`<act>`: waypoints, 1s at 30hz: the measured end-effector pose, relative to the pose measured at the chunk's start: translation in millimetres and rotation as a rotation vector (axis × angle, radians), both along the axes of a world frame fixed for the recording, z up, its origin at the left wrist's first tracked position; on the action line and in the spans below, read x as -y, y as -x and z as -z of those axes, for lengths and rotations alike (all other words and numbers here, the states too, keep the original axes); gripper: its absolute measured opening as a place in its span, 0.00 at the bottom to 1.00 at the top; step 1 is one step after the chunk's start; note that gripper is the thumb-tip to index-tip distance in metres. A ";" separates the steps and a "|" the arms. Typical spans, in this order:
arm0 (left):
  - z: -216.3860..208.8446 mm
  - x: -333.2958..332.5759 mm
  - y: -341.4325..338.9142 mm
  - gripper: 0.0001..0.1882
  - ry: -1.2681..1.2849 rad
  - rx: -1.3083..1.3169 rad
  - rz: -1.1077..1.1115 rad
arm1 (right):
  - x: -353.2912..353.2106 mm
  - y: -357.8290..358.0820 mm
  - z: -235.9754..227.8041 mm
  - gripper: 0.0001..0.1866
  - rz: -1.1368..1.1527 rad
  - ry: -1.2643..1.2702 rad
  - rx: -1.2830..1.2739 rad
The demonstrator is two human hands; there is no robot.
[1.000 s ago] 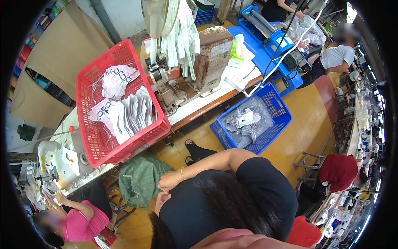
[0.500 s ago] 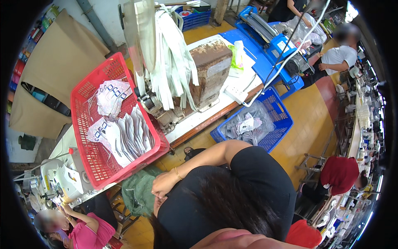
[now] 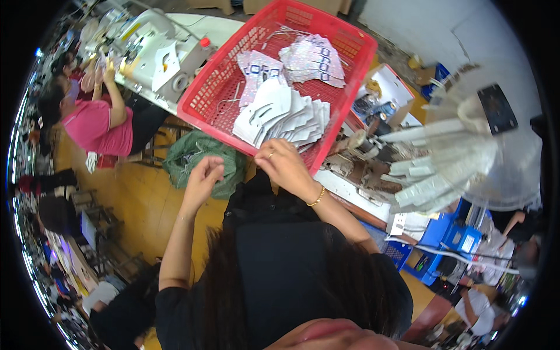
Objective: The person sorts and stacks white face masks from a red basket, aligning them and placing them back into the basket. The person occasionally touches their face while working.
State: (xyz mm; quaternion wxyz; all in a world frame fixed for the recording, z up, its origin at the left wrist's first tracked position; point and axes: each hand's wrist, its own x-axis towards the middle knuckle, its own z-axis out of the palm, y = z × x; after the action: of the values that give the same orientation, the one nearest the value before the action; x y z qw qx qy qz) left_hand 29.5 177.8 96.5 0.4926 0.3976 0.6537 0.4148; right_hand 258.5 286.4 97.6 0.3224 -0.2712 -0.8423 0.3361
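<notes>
A red plastic basket stands in front of me, holding stacks of fabric pieces. White curved pieces lie fanned in its near part; pink-white patterned pieces with dark loop shapes and thin cords lie behind them. My right hand is at the basket's near rim, close to the white pieces, fingers loosely bent; no piece shows in them. My left hand hovers left of it, outside the basket, fingers loosely curled and thumb apart, with nothing seen in it. Below it is a green mesh sack.
At right is a machine hung with pale fabric strips beside a clear round guard. An open box of small items stands behind it. At left, a person in pink sits at a sewing machine.
My view has turned left, bringing the red basket from the left to directly ahead. My hands, earlier together near my body, are now apart, the right one at the basket rim.
</notes>
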 end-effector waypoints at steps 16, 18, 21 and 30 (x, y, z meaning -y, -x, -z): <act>61.1 -223.3 56.6 0.24 -0.075 -0.377 0.295 | -55.9 6.8 -2.1 0.07 0.438 0.421 0.180; 83.5 -253.8 65.9 0.23 0.069 -0.333 0.304 | -69.2 10.6 -8.7 0.07 0.476 0.386 0.147; 114.6 -287.8 72.5 0.21 0.308 -0.223 0.333 | -92.8 19.2 -16.2 0.06 0.525 0.327 0.136; 160.1 -336.7 63.0 0.27 0.492 0.347 0.482 | -120.8 72.8 26.9 0.27 0.264 0.113 0.785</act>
State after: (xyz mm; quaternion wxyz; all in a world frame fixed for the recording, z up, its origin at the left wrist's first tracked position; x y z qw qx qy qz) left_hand -33.5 514.5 -63.5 0.7599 0.3337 0.5284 0.1787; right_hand 185.7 407.2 70.8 0.0016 -0.5016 -0.8395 0.2088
